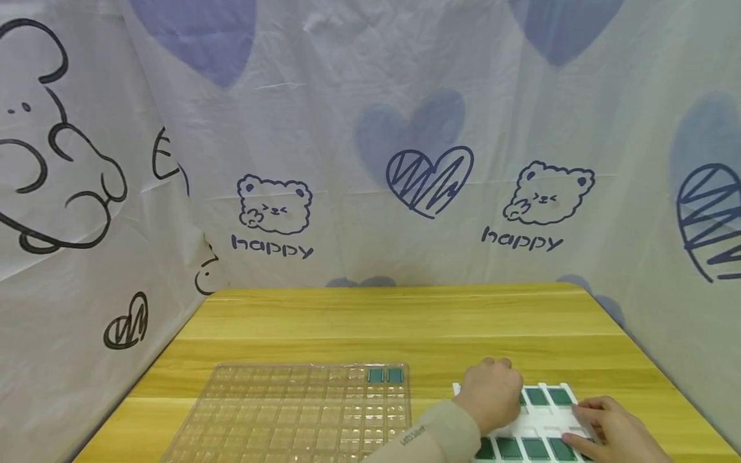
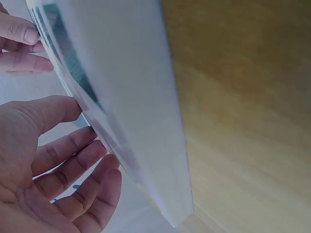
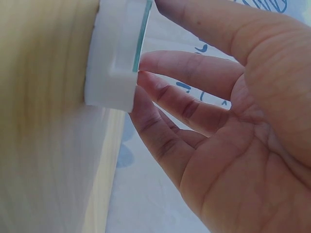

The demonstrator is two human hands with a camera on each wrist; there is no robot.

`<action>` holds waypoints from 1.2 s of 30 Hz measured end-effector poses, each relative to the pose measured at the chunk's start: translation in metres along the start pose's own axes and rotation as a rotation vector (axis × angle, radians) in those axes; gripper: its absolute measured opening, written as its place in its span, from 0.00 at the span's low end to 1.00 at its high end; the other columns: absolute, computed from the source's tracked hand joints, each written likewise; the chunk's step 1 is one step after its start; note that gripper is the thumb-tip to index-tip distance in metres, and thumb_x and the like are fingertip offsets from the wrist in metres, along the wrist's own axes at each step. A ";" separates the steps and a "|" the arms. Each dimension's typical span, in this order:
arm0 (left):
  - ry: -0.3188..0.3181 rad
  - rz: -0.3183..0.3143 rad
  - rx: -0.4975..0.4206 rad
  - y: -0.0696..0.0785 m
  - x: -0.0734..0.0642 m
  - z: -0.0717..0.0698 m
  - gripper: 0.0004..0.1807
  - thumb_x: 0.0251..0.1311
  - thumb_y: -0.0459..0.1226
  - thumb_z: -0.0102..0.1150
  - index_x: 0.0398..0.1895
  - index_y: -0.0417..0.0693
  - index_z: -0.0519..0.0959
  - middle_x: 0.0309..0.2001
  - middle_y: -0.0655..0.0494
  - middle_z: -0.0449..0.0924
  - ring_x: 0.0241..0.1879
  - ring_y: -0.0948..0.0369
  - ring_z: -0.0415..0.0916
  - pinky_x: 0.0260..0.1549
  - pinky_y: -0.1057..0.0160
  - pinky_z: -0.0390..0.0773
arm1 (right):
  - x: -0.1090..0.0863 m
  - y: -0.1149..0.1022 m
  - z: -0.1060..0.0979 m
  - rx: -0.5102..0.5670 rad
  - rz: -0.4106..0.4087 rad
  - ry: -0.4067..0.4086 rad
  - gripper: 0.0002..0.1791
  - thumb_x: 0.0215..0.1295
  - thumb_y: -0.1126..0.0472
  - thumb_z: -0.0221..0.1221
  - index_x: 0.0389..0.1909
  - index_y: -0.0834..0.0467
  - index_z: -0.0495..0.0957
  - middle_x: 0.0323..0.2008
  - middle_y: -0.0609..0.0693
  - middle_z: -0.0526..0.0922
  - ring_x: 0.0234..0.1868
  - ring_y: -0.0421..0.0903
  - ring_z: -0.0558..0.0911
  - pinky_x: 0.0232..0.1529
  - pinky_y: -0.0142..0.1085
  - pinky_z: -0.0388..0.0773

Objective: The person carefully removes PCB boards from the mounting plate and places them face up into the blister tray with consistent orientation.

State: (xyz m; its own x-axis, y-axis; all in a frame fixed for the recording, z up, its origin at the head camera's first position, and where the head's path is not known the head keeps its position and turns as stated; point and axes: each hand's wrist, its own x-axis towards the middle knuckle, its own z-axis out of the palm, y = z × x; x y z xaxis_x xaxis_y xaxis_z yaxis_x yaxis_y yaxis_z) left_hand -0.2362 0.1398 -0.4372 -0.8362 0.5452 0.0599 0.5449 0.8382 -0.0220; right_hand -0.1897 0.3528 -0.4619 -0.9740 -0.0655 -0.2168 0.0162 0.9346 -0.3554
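A white plastic tray (image 1: 535,422) lies at the table's right side, bearing two rows of dark green square pieces (image 1: 537,396). My left hand (image 1: 492,392) reaches over its left part with fingers pointing down. In the left wrist view, the thumb and fingertips (image 2: 99,145) meet the tray's top edge; whether they pinch a green piece is hidden. My right hand (image 1: 616,432) lies at the tray's right end, thumb apart from the forefinger. In the right wrist view, nearly straight fingers (image 3: 189,73) touch the tray's end beside a green piece (image 3: 142,36).
Left of the hands lies a clear plastic tray (image 1: 312,389) with many small compartments. Two teal square pieces (image 1: 395,375) sit in its far right corner. The wooden table (image 1: 376,321) extends behind both trays to a printed cloth (image 1: 347,128).
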 end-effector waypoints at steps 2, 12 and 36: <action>0.002 0.005 0.002 -0.001 0.000 0.000 0.07 0.69 0.47 0.70 0.30 0.68 0.87 0.38 0.70 0.81 0.34 0.67 0.74 0.27 0.64 0.80 | 0.001 0.001 0.000 -0.002 -0.007 0.001 0.44 0.65 0.38 0.72 0.60 0.76 0.80 0.52 0.63 0.82 0.48 0.53 0.83 0.52 0.53 0.85; 0.022 0.023 -0.003 -0.005 -0.002 0.000 0.05 0.67 0.47 0.72 0.32 0.69 0.88 0.37 0.71 0.81 0.33 0.68 0.75 0.28 0.63 0.81 | -0.002 -0.004 -0.001 0.003 -0.016 0.003 0.43 0.66 0.40 0.72 0.60 0.77 0.79 0.51 0.63 0.82 0.46 0.51 0.83 0.50 0.52 0.86; 0.085 0.032 -0.007 -0.018 -0.004 -0.004 0.19 0.62 0.51 0.75 0.19 0.62 0.77 0.26 0.70 0.74 0.24 0.71 0.66 0.17 0.70 0.68 | -0.006 -0.005 -0.004 0.022 -0.025 0.004 0.41 0.67 0.43 0.72 0.60 0.78 0.79 0.52 0.65 0.82 0.47 0.54 0.85 0.49 0.51 0.86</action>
State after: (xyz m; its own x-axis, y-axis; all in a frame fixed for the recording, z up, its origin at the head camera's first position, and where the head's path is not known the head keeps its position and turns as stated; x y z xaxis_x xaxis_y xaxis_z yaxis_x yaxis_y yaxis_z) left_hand -0.2422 0.1227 -0.4327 -0.8100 0.5686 0.1439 0.5722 0.8199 -0.0184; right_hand -0.1850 0.3498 -0.4551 -0.9752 -0.0875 -0.2035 -0.0036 0.9247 -0.3806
